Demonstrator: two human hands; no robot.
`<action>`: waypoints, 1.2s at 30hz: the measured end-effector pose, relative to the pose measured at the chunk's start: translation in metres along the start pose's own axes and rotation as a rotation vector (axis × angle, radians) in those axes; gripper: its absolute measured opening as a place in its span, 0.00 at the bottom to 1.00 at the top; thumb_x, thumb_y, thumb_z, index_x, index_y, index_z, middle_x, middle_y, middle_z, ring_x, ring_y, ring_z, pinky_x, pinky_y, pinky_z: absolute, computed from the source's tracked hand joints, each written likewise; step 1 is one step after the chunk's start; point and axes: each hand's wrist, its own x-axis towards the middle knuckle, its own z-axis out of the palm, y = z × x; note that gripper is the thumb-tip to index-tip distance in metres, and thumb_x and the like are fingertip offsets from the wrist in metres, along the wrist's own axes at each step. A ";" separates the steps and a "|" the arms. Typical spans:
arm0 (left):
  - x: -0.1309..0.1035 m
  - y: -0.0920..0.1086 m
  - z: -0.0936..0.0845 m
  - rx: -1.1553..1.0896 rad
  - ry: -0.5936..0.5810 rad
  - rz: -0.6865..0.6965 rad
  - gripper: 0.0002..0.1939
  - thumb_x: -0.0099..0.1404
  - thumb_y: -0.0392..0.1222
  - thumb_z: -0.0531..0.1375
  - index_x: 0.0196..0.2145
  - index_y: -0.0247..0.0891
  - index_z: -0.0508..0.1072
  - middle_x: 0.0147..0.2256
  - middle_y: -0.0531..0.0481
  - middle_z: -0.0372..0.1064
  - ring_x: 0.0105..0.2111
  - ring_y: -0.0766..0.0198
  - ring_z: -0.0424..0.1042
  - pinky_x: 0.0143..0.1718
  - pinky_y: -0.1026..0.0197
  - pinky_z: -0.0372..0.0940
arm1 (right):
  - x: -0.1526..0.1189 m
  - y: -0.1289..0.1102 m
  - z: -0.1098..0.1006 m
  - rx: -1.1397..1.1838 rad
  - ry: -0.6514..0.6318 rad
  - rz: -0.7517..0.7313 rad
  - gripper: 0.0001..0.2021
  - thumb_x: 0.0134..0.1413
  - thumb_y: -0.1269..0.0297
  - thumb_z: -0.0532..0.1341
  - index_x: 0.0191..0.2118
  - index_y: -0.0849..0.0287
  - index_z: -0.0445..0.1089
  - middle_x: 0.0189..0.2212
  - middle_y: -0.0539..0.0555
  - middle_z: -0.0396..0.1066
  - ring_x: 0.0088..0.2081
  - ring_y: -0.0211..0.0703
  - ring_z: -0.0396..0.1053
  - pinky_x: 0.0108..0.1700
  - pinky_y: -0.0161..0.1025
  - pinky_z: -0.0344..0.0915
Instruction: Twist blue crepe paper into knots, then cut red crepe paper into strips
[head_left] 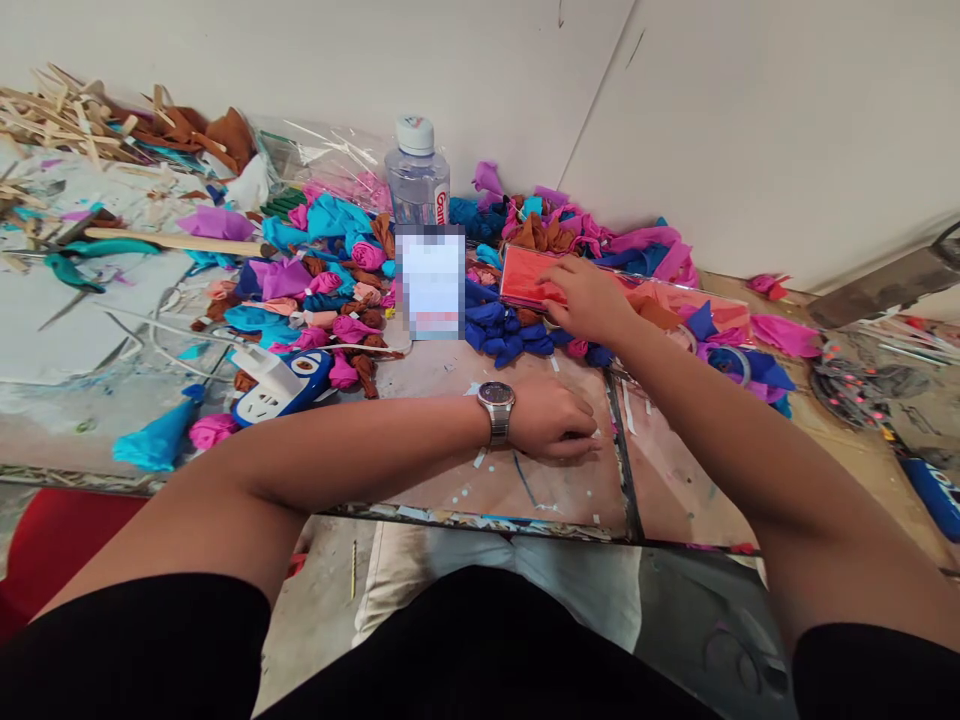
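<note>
My right hand (589, 300) reaches over the heap and lies on a flat, plastic-wrapped pack of red sheets (523, 277), with its fingers bent at the near edge. A longer clear wrapper with pinkish-red sheets (709, 305) extends to the right under the wrist. Closed in a loose fist, my left hand (551, 415) rests on the bare tabletop near the front edge, with a metal-band watch (496, 410) on its wrist. Nothing shows in that fist. Dark blue twisted pieces (499, 330) lie between the two hands and a phone (433, 285), whose screen is blurred out.
A clear bottle (418, 175) stands behind the phone. Crumpled pink, blue and brown pieces (322, 270) spread leftward. A blue-white power strip (281, 385) with cables, teal-handled pliers (75, 262) and wooden sticks (71, 115) lie left. Rolls of tape (729, 365) sit right.
</note>
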 end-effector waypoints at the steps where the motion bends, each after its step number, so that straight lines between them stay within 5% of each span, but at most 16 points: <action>1: 0.000 0.000 0.000 0.009 -0.003 -0.006 0.24 0.79 0.52 0.53 0.29 0.40 0.76 0.32 0.42 0.79 0.30 0.61 0.75 0.30 0.53 0.54 | 0.000 0.008 -0.002 -0.037 -0.019 0.023 0.25 0.62 0.58 0.64 0.61 0.64 0.73 0.61 0.70 0.71 0.60 0.70 0.68 0.63 0.61 0.65; 5: 0.000 0.001 -0.001 0.029 -0.015 -0.022 0.25 0.80 0.52 0.50 0.29 0.40 0.75 0.34 0.43 0.80 0.31 0.61 0.76 0.30 0.52 0.53 | -0.001 0.032 -0.005 -0.119 -0.177 0.046 0.41 0.56 0.51 0.69 0.72 0.62 0.62 0.70 0.71 0.62 0.65 0.77 0.63 0.62 0.69 0.64; 11: 0.000 0.001 -0.001 0.046 -0.008 -0.026 0.26 0.80 0.53 0.50 0.29 0.40 0.75 0.34 0.43 0.80 0.31 0.61 0.76 0.29 0.52 0.53 | 0.001 0.031 -0.012 -0.200 -0.142 0.041 0.29 0.66 0.62 0.55 0.69 0.65 0.67 0.66 0.71 0.71 0.60 0.71 0.71 0.59 0.61 0.66; 23: 0.000 0.000 -0.003 -0.088 0.062 -0.036 0.23 0.78 0.51 0.52 0.28 0.39 0.73 0.30 0.44 0.76 0.30 0.61 0.72 0.31 0.55 0.55 | 0.002 0.031 -0.036 -0.183 0.220 0.181 0.22 0.67 0.65 0.55 0.64 0.62 0.67 0.55 0.66 0.78 0.55 0.66 0.73 0.61 0.68 0.59; 26: 0.002 0.001 -0.005 -0.244 0.172 -0.146 0.21 0.77 0.52 0.54 0.30 0.39 0.74 0.31 0.44 0.75 0.32 0.61 0.71 0.35 0.56 0.59 | -0.002 0.024 -0.052 -0.120 0.281 0.202 0.22 0.69 0.67 0.55 0.66 0.61 0.64 0.58 0.67 0.75 0.57 0.63 0.71 0.64 0.68 0.55; 31: 0.011 -0.003 -0.004 -0.847 0.553 -0.585 0.25 0.75 0.62 0.53 0.44 0.37 0.74 0.39 0.45 0.76 0.31 0.65 0.71 0.32 0.62 0.63 | -0.030 0.009 -0.071 -0.114 0.438 0.152 0.23 0.71 0.64 0.54 0.68 0.60 0.60 0.61 0.68 0.72 0.62 0.65 0.68 0.66 0.66 0.56; 36: 0.016 -0.012 -0.008 -1.464 0.594 -0.756 0.37 0.73 0.73 0.46 0.55 0.37 0.71 0.49 0.38 0.79 0.32 0.61 0.77 0.23 0.63 0.62 | -0.074 -0.006 -0.064 -0.056 0.566 0.095 0.23 0.70 0.59 0.54 0.67 0.52 0.64 0.58 0.63 0.75 0.60 0.66 0.71 0.64 0.68 0.61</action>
